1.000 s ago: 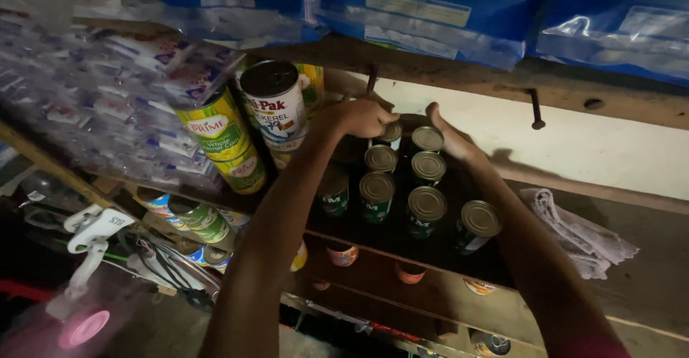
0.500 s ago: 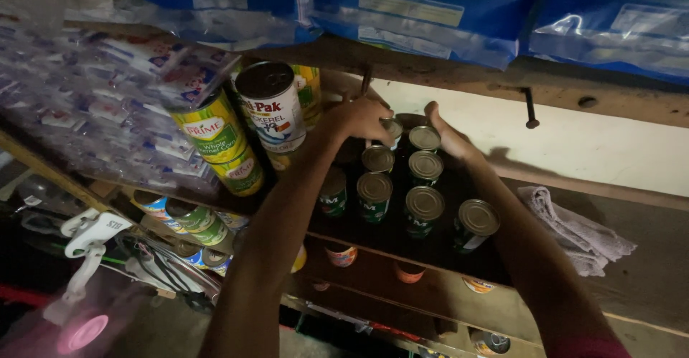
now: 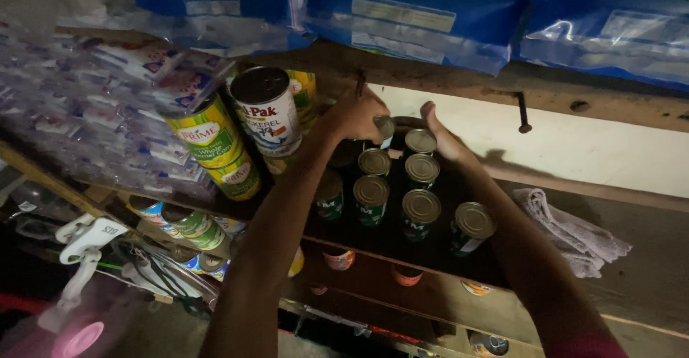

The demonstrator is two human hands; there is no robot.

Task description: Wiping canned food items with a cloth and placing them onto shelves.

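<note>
Small cans [image 3: 420,213] wear green labels under dull gold lids; left of them, a white-and-red tin [image 3: 269,112] beside yellow-green corn cans [image 3: 214,145]; far above, blue plastic packs [image 3: 423,10]; right, a grey-white cloth [image 3: 570,229]

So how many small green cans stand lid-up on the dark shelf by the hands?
7 clearly: front row of three, one left, two behind, one farther back. The left hand and right hand may hide more.

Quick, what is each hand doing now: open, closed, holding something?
Left hand: closed on a can at the back of the shelf.
Right hand: open, resting beside the same can.
</note>
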